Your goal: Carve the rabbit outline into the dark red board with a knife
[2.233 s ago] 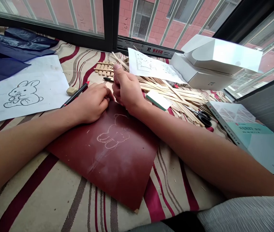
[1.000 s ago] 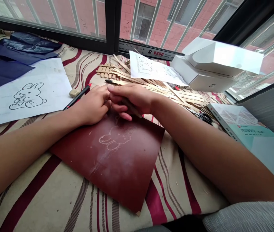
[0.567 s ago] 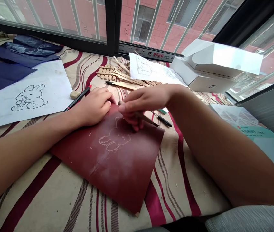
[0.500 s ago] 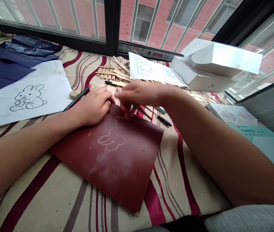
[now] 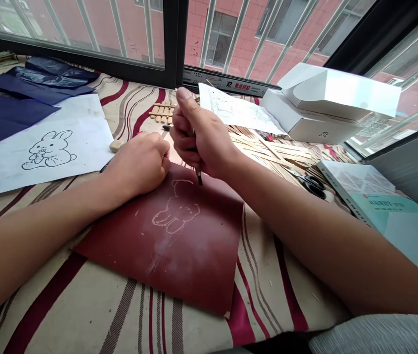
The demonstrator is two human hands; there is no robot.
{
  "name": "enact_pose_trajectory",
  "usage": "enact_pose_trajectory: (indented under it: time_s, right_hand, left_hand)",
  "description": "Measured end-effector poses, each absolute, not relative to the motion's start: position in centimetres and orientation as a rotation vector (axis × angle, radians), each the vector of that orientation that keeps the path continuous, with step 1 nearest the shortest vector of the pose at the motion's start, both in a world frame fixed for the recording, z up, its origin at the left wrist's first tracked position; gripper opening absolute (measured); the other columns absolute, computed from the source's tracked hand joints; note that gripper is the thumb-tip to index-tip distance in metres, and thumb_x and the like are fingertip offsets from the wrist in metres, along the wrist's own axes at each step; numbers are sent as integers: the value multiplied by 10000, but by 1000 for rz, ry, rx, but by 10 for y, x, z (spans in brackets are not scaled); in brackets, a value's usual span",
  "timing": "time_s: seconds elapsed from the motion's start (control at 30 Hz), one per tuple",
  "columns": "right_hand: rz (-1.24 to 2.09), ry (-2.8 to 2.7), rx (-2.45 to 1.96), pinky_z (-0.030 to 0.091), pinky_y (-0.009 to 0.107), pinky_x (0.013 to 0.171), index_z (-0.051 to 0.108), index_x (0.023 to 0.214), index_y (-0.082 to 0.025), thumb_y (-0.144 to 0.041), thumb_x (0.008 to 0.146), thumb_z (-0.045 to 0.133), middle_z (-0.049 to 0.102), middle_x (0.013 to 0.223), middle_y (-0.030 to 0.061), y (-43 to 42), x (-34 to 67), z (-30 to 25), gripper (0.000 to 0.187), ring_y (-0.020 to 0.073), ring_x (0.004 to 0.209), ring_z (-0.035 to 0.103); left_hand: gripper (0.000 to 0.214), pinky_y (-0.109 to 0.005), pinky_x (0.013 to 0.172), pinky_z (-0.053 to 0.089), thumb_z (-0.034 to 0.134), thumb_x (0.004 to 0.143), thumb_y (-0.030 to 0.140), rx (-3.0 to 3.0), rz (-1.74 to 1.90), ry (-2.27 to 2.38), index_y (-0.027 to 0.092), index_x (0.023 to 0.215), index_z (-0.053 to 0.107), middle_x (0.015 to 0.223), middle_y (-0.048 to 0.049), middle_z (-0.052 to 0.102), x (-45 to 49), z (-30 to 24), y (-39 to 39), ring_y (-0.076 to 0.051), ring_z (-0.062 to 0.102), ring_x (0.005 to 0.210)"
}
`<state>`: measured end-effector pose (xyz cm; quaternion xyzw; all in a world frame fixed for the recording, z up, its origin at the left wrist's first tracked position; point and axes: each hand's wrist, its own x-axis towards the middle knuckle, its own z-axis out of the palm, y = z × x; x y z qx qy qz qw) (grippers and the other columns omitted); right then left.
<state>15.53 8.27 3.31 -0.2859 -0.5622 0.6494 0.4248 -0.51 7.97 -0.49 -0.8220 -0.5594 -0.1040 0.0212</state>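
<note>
A dark red board (image 5: 190, 260) lies tilted on the striped cloth, with a pale rabbit outline (image 5: 177, 216) scratched into its surface. My left hand (image 5: 138, 162) rests on the board's upper left edge, its fingers curled closed against it. In a fist with the thumb on top, my right hand (image 5: 201, 137) grips a carving tool (image 5: 199, 178). Its short dark tip points down just above the board, right of the outline's top end; whether it touches I cannot tell. Most of the handle is hidden in the fist. To the left, a white sheet (image 5: 83, 123) bears an inked rabbit drawing.
Dark blue sheets (image 5: 6, 118) lie at the far left. Behind my hands are thin wooden strips (image 5: 278, 152), a small slatted wooden piece (image 5: 162, 112) and another drawn sheet (image 5: 231, 105). On the right are a white box (image 5: 315, 128), black-handled scissors (image 5: 314, 184) and a book (image 5: 396, 211).
My right hand has turned into an upright fist, so the carving tool now points down at the board instead of off to the right. My left hand stays on the board, which has shifted slightly.
</note>
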Motion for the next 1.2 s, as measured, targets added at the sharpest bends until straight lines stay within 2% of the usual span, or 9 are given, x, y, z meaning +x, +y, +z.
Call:
enact_pose_trajectory:
  time_s: [0.23, 0.4, 0.6, 0.87, 1.07, 1.2]
  right_hand:
    - [1528, -1313, -609, 139, 233, 392, 300, 651, -253, -626, 1060, 604, 250, 544, -82, 79, 142, 23, 632, 69, 453, 161]
    - [1484, -1268, -627, 198, 228, 408, 332, 646, -240, -623, 1045, 631, 296, 537, -82, 76, 136, 24, 629, 68, 454, 212]
    - [1399, -1312, -663, 294, 206, 449, 375, 644, -227, -675, 968, 706, 342, 549, -78, 76, 133, 23, 644, 72, 474, 319]
    - [1352, -1258, -633, 274, 209, 458, 327, 601, -228, -718, 979, 662, 284, 533, -72, 79, 134, 18, 704, 73, 472, 310]
    - [1196, -1344, -741, 314, 226, 471, 329, 645, -236, -755, 996, 595, 365, 579, -49, 73, 130, 18, 681, 86, 498, 351]
    - [1047, -1459, -782, 359, 220, 537, 374, 667, -228, -717, 1043, 541, 407, 633, -36, 71, 128, 15, 639, 86, 559, 399]
  left_hand:
    - [168, -479, 869, 519, 515, 881, 321, -2488, -256, -1914, 225, 745, 544, 943, -125, 700, -4, 4, 78, -358, 689, 992]
    - [218, -496, 861, 543, 482, 883, 332, -2433, -134, -1865, 211, 781, 631, 912, -139, 698, -6, 2, 81, -386, 703, 1000]
    - [271, -446, 819, 536, 450, 933, 327, -2436, -104, -1818, 194, 775, 626, 893, -111, 678, -6, 5, 78, -307, 680, 923]
    - [260, -508, 790, 554, 464, 945, 323, -2426, -44, -1788, 203, 803, 645, 935, -150, 715, -6, 6, 78, -357, 707, 936]
    - [308, -443, 970, 550, 453, 935, 327, -2442, -94, -1865, 157, 827, 687, 895, -66, 684, -5, 6, 78, -324, 703, 1088]
    - [384, -537, 965, 551, 450, 985, 349, -2496, -109, -1871, 118, 1010, 756, 1057, -173, 753, -4, 7, 76, -399, 715, 1086]
